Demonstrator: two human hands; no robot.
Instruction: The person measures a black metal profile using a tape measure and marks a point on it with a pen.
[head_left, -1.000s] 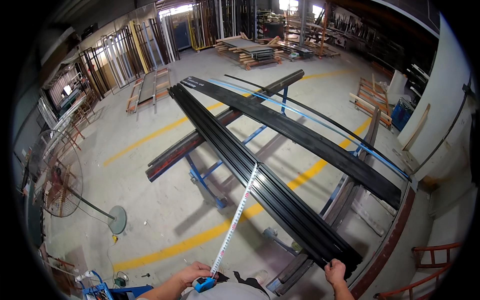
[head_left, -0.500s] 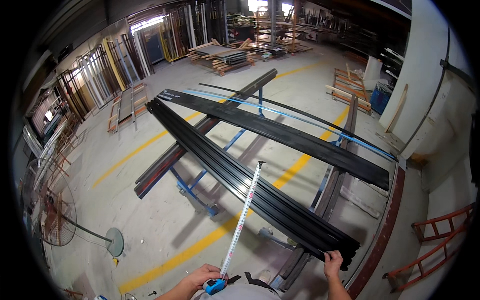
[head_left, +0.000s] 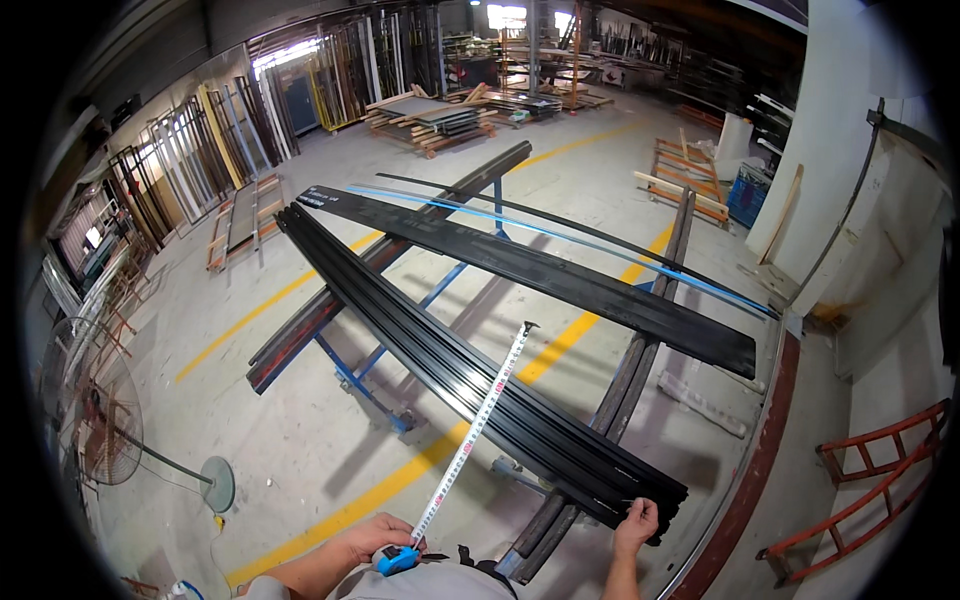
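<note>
My left hand (head_left: 372, 535), low in the middle, grips a blue tape measure (head_left: 398, 560). Its white blade (head_left: 468, 440) reaches up and away to the right, crossing above long black ribbed profiles (head_left: 420, 345), with the hooked end free beyond them. At the profiles' near right end is my right hand (head_left: 637, 522), thumb and fingers pinched together by the edge. Something thin seems to show at those fingertips, too small to make out. A wide flat black panel (head_left: 560, 275) lies farther back, beside the profiles.
Blue-legged trestles with dark beams (head_left: 300, 345) carry the profiles and panel. Thin blue strips (head_left: 560, 235) lie behind. A fan (head_left: 105, 415) stands at left, an orange ladder (head_left: 850, 500) at right. Stacked boards (head_left: 430, 115) and upright frames (head_left: 215, 135) line the back.
The view has shifted, so the profiles and trestles sit farther left. The tape blade leans more to the right. My right hand stays at the profiles' end, fingers pinched.
</note>
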